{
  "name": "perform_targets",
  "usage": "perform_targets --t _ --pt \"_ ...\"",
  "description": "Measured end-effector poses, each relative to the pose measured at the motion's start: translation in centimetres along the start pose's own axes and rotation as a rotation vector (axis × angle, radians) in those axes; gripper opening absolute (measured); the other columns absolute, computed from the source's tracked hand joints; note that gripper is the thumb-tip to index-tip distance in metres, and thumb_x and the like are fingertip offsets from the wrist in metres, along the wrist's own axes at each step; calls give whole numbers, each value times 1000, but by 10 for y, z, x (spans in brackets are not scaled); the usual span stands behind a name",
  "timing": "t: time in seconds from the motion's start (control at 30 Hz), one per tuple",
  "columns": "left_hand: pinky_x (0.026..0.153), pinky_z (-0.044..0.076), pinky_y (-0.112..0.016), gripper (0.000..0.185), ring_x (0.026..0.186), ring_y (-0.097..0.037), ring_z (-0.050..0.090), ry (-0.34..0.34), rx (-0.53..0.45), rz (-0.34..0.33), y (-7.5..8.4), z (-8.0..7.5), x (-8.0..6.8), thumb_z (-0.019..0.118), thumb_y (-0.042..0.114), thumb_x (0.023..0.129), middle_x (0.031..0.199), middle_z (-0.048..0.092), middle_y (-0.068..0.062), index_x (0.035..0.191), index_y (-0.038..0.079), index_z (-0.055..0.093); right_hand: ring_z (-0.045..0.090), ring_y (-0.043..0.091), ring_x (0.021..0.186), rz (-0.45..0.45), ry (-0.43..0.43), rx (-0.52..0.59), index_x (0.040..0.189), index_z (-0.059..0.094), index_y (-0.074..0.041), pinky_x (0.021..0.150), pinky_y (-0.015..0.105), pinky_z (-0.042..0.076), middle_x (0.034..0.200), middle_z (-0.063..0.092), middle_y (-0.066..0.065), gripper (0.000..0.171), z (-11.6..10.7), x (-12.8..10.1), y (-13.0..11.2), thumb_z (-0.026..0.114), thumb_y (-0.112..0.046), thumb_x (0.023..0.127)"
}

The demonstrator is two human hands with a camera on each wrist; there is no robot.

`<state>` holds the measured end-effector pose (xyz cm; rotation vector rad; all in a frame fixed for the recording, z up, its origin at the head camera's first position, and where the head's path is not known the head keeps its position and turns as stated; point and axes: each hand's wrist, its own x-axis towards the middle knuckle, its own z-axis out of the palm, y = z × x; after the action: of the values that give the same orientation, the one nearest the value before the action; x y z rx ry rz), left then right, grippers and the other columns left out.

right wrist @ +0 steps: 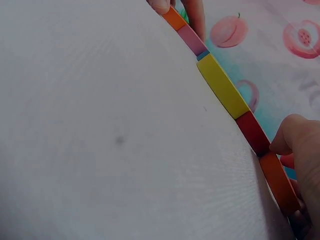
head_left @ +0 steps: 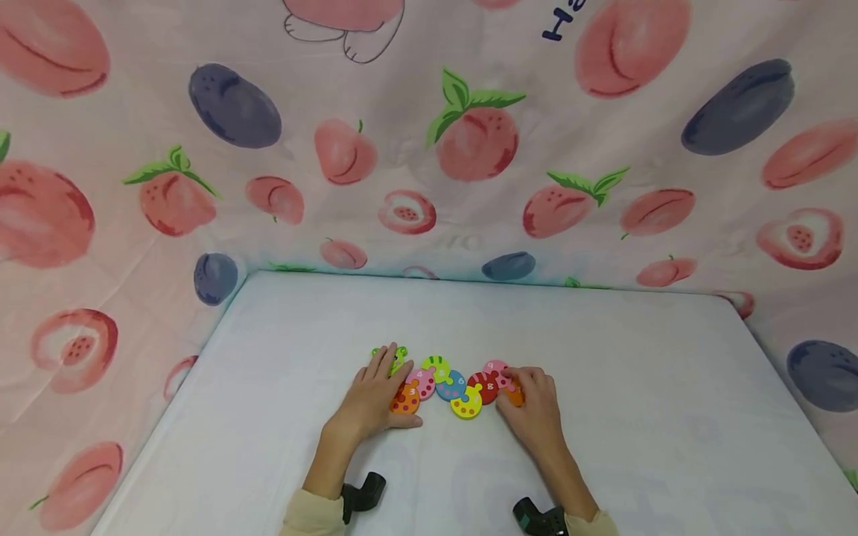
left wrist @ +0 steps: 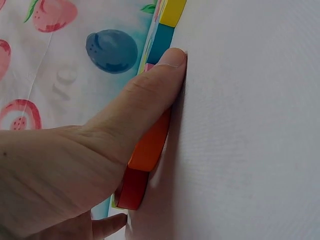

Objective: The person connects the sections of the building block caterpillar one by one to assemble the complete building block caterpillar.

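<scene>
A caterpillar-shaped puzzle of round, numbered, interlocking pieces lies across the table. My left hand (head_left: 370, 394) rests over its left end with fingers extended, partly hiding the green head piece (head_left: 400, 359) and a red piece (left wrist: 133, 189). Its thumb lies along the near side, by the orange piece numbered 3 (head_left: 405, 400). At the other end my right hand (head_left: 534, 406) grips the last orange piece (head_left: 515, 393), thumb near its joint with the red piece numbered 8 (head_left: 484, 387). Between the hands run a pink piece (head_left: 421, 383), green piece (head_left: 436, 368), blue piece (head_left: 452, 385) and yellow piece (head_left: 466, 403).
A white cloth (head_left: 637, 432) covers the table. Behind and beside it hangs a fruit-print curtain (head_left: 402, 97). Dark wrist cameras are strapped at both wrists, the left camera (head_left: 364, 493) and the right camera (head_left: 538, 517), close over the table.
</scene>
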<state>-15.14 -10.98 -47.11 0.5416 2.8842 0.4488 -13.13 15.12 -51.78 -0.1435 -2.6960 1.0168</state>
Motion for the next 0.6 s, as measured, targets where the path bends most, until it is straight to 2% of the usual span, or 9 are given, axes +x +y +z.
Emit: perform_targets --t 0.6 --pt "110 26 -55 93 143 -32 12 1 12 5 -1 3 0 70 60 66 155 14 -12 142 19 36 43 20 100 -12 12 10 108 63 -14 79 38 47 107 53 7 35 1 -1 2 70 -17 74"
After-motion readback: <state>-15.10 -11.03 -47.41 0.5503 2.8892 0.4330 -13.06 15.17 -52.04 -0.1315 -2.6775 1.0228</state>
